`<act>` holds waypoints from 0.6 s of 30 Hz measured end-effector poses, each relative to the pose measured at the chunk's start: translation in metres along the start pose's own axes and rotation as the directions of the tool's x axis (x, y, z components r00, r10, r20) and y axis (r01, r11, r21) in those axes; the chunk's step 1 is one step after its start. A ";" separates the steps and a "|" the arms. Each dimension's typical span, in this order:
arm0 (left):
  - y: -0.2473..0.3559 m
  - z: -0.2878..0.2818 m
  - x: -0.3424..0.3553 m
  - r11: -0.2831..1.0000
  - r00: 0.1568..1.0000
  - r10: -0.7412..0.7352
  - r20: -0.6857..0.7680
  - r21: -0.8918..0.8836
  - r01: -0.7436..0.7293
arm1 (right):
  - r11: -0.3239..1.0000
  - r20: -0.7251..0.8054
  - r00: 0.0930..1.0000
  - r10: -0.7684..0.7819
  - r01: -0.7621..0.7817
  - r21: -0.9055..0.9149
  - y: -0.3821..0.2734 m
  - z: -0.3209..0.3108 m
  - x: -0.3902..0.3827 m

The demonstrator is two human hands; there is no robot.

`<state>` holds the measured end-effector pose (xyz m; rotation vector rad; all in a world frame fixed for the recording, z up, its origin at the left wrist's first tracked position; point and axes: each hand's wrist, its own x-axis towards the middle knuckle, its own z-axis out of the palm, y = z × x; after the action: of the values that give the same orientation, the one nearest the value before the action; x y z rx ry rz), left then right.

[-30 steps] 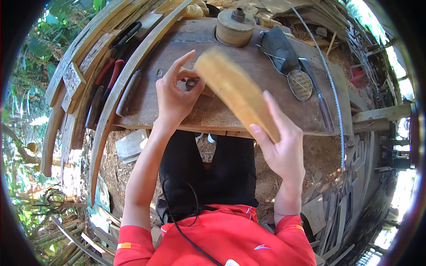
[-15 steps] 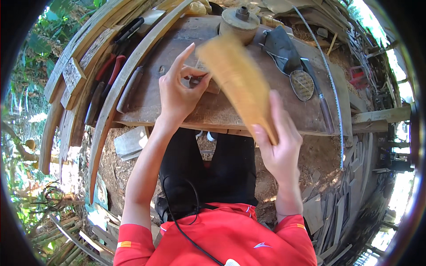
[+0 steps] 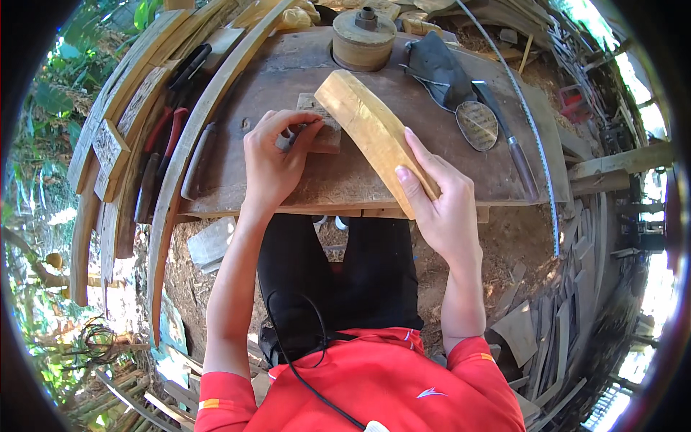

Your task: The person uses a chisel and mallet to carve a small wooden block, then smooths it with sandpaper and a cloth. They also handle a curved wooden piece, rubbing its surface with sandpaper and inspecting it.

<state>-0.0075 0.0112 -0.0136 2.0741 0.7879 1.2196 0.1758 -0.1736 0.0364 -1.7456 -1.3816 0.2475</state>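
My right hand (image 3: 445, 201) grips a thick, slightly curved wooden block (image 3: 371, 133) by its lower end. The block tilts over the table, its far end up and to the left. My left hand (image 3: 276, 155) is closed in a pinch, thumb against fingertips, at the edge of a small flat wood piece (image 3: 327, 133) on the wooden table (image 3: 237, 158). Whatever lies between those fingertips, if anything, is too small or hidden to make out.
A round wooden piece with a bolt (image 3: 364, 43) stands at the back. To the right lie a dark pouch (image 3: 437, 68), an oval mesh piece (image 3: 476, 126), a wooden-handled blade (image 3: 515, 147) and a blue-white strip (image 3: 529, 115). Long curved boards (image 3: 191, 137) and red-handled pliers (image 3: 173, 133) line the left.
The wooden block has stopped its blurred motion and sits slightly lower and left. My left index finger, raised before, has curled down, and that hand has shifted left.
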 end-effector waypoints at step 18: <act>-0.003 0.006 -0.001 0.998 0.997 -0.060 -0.057 -0.030 0.058 | 0.995 -0.005 1.000 0.004 -0.004 -0.099 -0.003 0.002 -0.001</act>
<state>-0.0033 0.0112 -0.0184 1.9864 0.8482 1.2565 0.1721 -0.1731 0.0365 -1.8293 -1.4085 0.1796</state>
